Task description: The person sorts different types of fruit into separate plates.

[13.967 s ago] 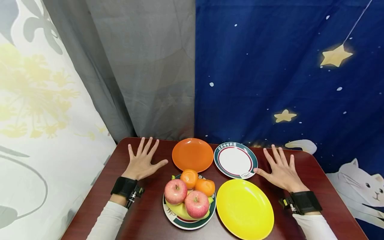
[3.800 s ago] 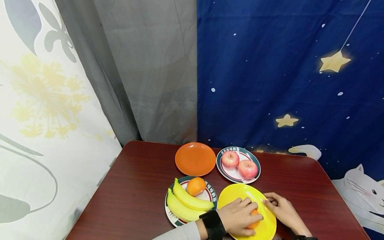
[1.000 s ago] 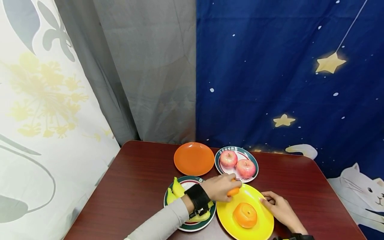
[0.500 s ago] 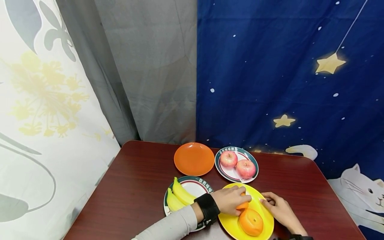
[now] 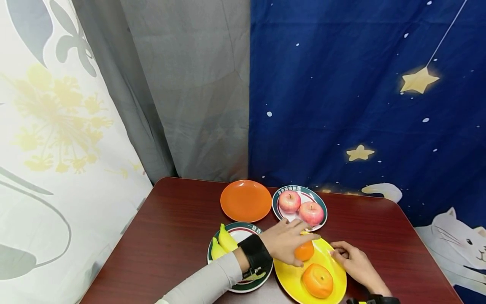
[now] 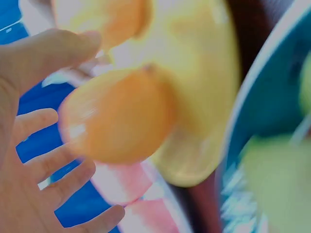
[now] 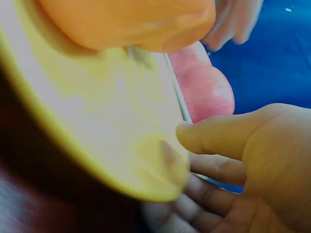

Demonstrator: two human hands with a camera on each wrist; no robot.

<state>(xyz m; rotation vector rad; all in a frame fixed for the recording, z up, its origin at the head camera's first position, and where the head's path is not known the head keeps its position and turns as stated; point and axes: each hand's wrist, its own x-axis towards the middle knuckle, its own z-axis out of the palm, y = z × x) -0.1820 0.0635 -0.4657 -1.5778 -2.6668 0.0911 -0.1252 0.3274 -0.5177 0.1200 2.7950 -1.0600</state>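
Observation:
The left hand (image 5: pixel 285 241) is over the left side of the yellow plate (image 5: pixel 282 278), fingers spread. Just beside its thumb and fingers sits an orange (image 5: pixel 305 252) on the plate. In the left wrist view, a gap shows between the palm and this orange (image 6: pixel 119 116). A second orange (image 5: pixel 318 280) lies nearer the front of the same plate. At the plate's right edge, the right hand (image 5: pixel 355 264) pinches the rim. The right wrist view has its thumb (image 7: pixel 214 136) above the rim and its fingers below.
Bananas (image 5: pixel 227 240) lie on a green-rimmed plate (image 5: pixel 243 290) to the left, partly hidden under the left forearm. Behind stand an orange plate (image 5: pixel 246 201) and another green-rimmed plate (image 5: pixel 276 209) with two apples (image 5: pixel 311 213). Curtains hang along the table's back edge.
The left hand has carried the second orange from the banana plate to the yellow plate, let go and spread its fingers. The first orange has shifted slightly forward. The right hand keeps its hold.

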